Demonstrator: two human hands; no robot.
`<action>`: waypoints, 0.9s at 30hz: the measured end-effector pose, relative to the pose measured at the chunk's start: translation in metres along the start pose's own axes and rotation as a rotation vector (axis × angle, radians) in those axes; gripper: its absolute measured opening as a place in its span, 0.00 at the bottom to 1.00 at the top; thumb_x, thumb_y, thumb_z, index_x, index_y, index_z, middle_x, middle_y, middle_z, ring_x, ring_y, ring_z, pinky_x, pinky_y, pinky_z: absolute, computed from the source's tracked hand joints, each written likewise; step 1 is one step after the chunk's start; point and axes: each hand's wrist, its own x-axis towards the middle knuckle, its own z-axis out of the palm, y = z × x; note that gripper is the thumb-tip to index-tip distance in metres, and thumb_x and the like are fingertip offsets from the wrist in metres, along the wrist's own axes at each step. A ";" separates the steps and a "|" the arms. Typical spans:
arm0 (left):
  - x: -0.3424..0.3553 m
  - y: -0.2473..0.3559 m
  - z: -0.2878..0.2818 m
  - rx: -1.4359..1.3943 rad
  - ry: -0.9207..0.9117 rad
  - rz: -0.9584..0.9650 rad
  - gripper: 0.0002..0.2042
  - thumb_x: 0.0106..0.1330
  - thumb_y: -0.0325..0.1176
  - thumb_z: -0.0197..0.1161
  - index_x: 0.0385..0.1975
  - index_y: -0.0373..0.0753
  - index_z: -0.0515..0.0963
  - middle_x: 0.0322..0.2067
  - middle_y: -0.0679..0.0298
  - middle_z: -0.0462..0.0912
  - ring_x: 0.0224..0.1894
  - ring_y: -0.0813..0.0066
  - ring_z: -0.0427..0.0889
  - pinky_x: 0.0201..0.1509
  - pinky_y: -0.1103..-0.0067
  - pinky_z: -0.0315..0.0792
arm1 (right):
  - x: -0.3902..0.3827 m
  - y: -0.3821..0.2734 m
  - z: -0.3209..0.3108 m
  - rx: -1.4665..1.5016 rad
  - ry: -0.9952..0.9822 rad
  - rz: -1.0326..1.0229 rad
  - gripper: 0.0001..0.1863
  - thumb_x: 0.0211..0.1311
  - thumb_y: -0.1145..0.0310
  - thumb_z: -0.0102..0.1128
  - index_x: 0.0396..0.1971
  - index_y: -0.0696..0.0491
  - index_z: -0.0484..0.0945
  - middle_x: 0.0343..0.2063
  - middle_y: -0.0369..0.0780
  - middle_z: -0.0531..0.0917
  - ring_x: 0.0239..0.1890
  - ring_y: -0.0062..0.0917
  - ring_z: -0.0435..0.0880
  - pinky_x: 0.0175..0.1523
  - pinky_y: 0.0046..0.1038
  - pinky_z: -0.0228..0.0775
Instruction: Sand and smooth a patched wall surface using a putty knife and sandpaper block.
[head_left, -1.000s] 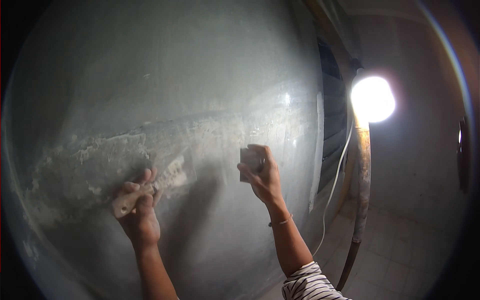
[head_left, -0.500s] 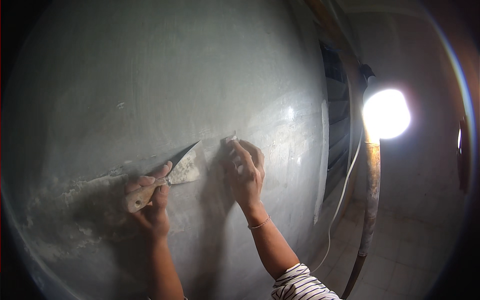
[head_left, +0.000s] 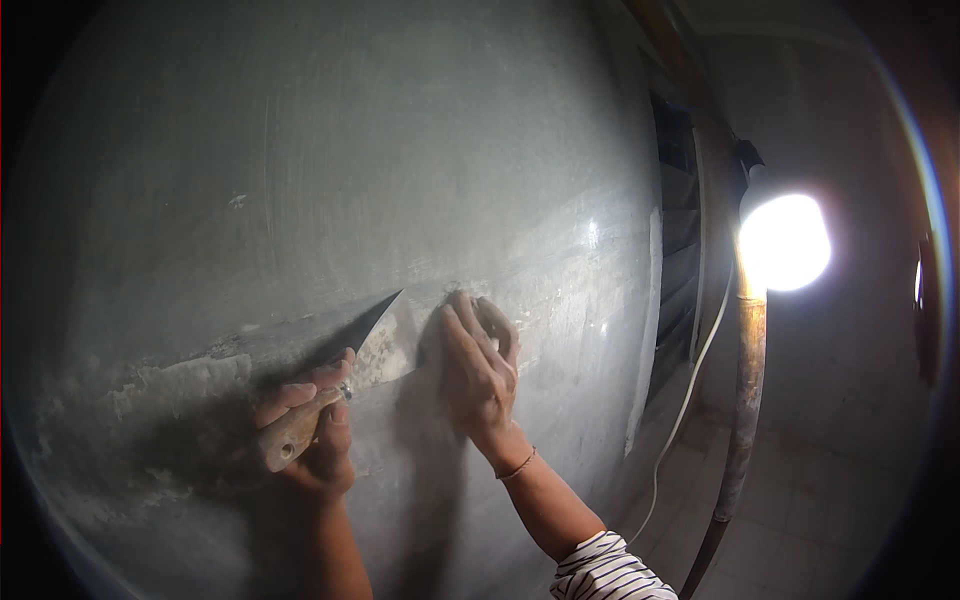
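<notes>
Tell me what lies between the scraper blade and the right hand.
In the head view, only a narrow strip of shadowed wall shows between the scraper blade and the right hand.

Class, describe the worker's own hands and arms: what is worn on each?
Both hands are ungloved. The right hand has a thin bracelet at its wrist, and a white sleeve with narrow dark stripes covers that arm further up. The left hand shows no bracelet, and its visible forearm is bare.

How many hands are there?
2: the left hand grips a scraper; the right hand is at the wall, right of the blade.
</notes>
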 end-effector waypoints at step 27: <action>0.003 0.003 0.005 0.194 0.043 0.020 0.11 0.64 0.24 0.51 0.42 0.30 0.59 0.37 0.42 0.76 0.40 0.54 0.79 0.48 0.65 0.75 | 0.025 0.018 -0.009 -0.027 -0.016 -0.024 0.17 0.55 0.79 0.49 0.46 0.54 0.76 0.50 0.40 0.77 0.43 0.24 0.80 0.49 0.30 0.58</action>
